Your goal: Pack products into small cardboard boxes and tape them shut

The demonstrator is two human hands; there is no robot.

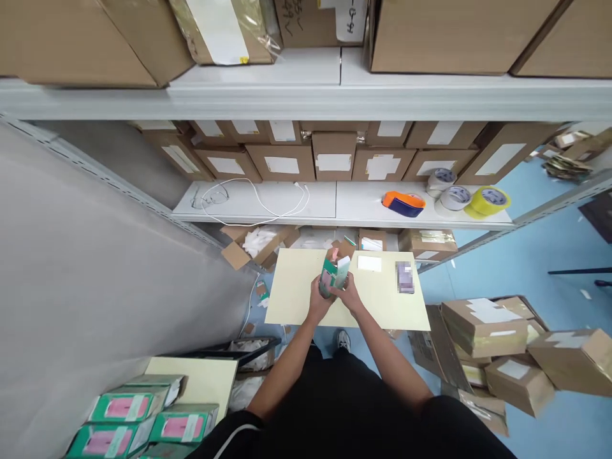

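Note:
Above the pale yellow table (296,280) I hold a small green box (328,273) with a pink picture on its front, its top flaps raised. My left hand (319,298) is wrapped round the box's left and lower side. On its right side, my right hand (349,292) grips the box, the thumb across its front. A white flap or card (343,265) stands up at the top right of the box. To the right on the table lie a white card (370,263) and a purple-grey pack (405,277), blurred out.
Ahead, a shelf (315,203) carries brown cartons (282,162), tape rolls (453,199), an orange-and-blue tape dispenser (404,203) and a white cable (258,197). More green boxes (127,407) stand at lower left. Cartons (519,379) are piled on the right. An open carton (261,245) sits beyond the table.

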